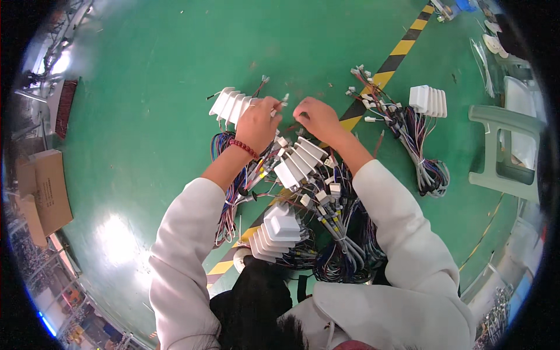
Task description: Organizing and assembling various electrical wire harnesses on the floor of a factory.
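Observation:
My left hand (258, 123), with a red bead bracelet at the wrist, is closed around the end of a wire harness; a small white connector (284, 99) pokes out past its fingertips. Just to the right, my right hand (318, 118) is pinched closed, and what it holds, if anything, is hidden. A stack of white plastic housings (230, 107) touches the left hand's far side. Below the hands lie more white housings (300, 162) among bundled cables (230, 181) with white plugs. Another housing stack (277, 234) sits close to my body, beside coiled black cables (341, 262).
On the right, a separate cable bundle (417, 146) lies with its own white housings (429, 101). Yellow-black tape (402, 46) crosses the green floor (146, 64) diagonally. A pale green stool (504, 149) stands at far right, a cardboard box (48, 189) at far left.

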`<state>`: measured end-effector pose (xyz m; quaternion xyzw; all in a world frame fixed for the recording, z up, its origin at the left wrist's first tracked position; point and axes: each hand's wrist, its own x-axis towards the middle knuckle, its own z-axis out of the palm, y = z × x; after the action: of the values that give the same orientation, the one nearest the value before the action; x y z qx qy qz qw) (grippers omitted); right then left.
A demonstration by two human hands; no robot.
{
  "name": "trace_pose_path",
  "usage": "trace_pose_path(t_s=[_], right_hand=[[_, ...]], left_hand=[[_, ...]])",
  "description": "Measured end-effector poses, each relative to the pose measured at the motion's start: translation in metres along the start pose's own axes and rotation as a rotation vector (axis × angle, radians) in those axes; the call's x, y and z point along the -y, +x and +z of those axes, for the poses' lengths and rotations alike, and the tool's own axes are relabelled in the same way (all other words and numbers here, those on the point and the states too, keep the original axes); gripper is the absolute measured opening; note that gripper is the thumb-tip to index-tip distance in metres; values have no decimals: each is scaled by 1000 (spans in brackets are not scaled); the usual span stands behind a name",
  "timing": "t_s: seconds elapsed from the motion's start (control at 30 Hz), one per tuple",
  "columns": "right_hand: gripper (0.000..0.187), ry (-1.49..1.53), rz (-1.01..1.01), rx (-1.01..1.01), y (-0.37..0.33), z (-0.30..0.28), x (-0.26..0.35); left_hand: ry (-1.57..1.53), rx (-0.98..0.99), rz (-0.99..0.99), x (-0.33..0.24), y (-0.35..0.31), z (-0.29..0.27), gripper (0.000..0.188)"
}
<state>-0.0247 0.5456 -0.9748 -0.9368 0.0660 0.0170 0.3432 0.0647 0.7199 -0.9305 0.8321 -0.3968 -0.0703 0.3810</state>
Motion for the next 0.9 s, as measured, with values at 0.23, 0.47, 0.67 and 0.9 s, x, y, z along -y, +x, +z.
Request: trace_pose_path(t_s=[0.23, 0.47, 0.67, 0.9], right_hand=[[17, 80, 11, -118, -5, 0, -4], [15, 460, 108, -57, 2, -7, 13], [21, 1082, 294, 22, -1, -27, 27], [26, 1024, 186, -137, -5, -22, 38]], left_hand=[[151, 42, -26, 2, -3, 8, 5], [121, 83, -79, 8, 1, 10, 19], [-103, 137, -131, 8, 1, 8, 18], [-231, 219, -184, 4, 7, -2, 19]])
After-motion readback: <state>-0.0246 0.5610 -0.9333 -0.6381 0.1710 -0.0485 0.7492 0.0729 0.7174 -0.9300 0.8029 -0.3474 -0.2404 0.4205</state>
